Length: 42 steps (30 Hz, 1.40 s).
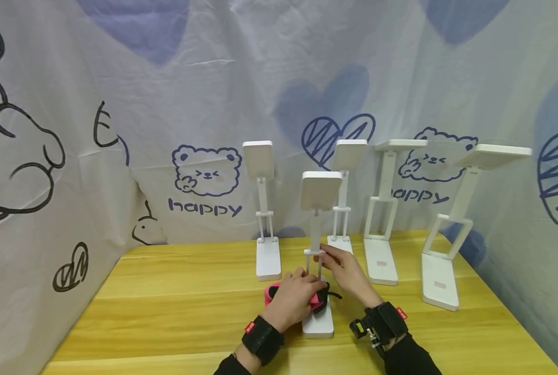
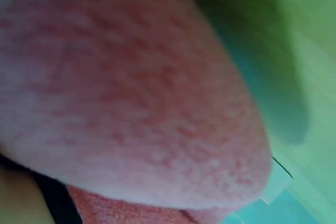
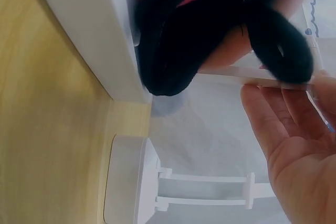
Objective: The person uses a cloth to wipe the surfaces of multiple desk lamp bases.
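Soft even light, left wrist view dim, blurred, green-tinted

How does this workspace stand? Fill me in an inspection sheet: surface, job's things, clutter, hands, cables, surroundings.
Surface: wood-grain table.
Job's things: front white lamp, standing upright; pink-and-black cloth at its lower part, exact contact partly hidden.
Clutter: nothing seen, unless you count four more white lamps standing towards the back and right.
Hands: left hand holds the cloth at the front lamp; right hand holds the lamp's stem near its middle joint.
Cables: nothing seen; the small black loop looks like part of the cloth.
Surroundings: pale printed backdrop behind and at both sides.
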Available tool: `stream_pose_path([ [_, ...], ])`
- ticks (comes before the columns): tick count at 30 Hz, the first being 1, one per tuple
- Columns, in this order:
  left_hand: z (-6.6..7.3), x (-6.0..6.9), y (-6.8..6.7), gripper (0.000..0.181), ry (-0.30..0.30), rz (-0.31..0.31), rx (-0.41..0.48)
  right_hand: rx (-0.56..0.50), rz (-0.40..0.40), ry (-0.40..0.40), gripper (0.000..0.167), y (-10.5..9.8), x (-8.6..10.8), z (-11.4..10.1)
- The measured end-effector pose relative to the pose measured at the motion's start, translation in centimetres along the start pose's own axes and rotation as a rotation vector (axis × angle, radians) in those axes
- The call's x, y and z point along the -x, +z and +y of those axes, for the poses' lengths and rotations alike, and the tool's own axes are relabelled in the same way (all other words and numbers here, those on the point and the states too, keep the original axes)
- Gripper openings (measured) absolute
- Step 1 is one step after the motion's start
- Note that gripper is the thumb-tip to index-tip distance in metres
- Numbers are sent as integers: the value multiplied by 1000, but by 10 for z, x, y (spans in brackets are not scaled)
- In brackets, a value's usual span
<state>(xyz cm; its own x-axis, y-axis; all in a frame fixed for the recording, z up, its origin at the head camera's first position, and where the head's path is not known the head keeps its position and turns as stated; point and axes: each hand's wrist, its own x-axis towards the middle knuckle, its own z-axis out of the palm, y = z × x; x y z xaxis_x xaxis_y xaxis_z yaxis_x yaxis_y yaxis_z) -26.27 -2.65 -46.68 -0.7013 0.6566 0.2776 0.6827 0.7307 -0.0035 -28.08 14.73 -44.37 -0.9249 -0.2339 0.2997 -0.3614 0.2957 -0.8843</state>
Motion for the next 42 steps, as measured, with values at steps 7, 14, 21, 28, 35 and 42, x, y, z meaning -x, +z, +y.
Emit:
stream_pose_path([
  [7,1,0,-3,46,57,-63,36,-10,-16,17,46,-2,0,3],
  [14,-4,8,-8,47,145,-61,93,6,-20,13,42,-2,1,-9],
  [21,-6,17,-17,50,198,-164,201,-34,-16,-30,39,-1,-4,2],
  [28,-12,21,-32,44,194,-262,314,-17,-44,-40,39,-1,-3,5],
  [35,-23,25,-42,36,79,-275,276,15,-27,-23,38,0,-4,4],
  [42,-30,26,-34,35,7,-177,135,-5,-13,-7,39,2,-4,4],
])
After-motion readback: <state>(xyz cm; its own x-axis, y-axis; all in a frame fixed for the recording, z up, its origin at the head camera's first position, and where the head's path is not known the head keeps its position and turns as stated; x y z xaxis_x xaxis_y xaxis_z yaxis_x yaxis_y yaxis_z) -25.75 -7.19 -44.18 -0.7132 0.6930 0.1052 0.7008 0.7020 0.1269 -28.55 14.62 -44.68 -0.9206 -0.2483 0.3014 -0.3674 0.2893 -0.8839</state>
